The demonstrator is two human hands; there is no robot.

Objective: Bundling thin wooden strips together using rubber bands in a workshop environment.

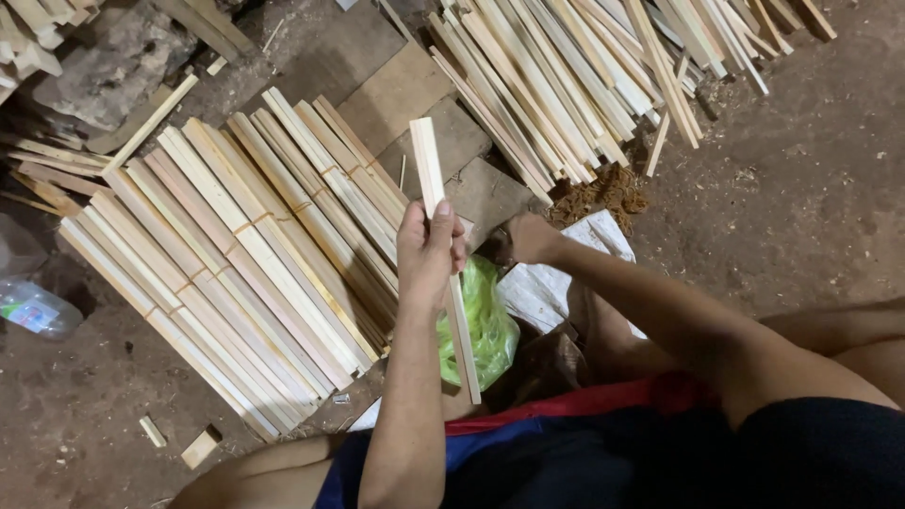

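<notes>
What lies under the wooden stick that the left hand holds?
Under the wooden stick, held by the left hand, lie flat boards and a green plastic bag. The stick and hand cover part of the bag; its contents cannot be seen.

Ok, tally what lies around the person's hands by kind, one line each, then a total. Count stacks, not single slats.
Wooden slat held in left hand: 1
Stacks of wooden slats on the ground: 2
Green plastic bag: 1
White woven sack: 1
Clear plastic bottle: 1
Small wood offcuts: 2
Total: 8
</notes>
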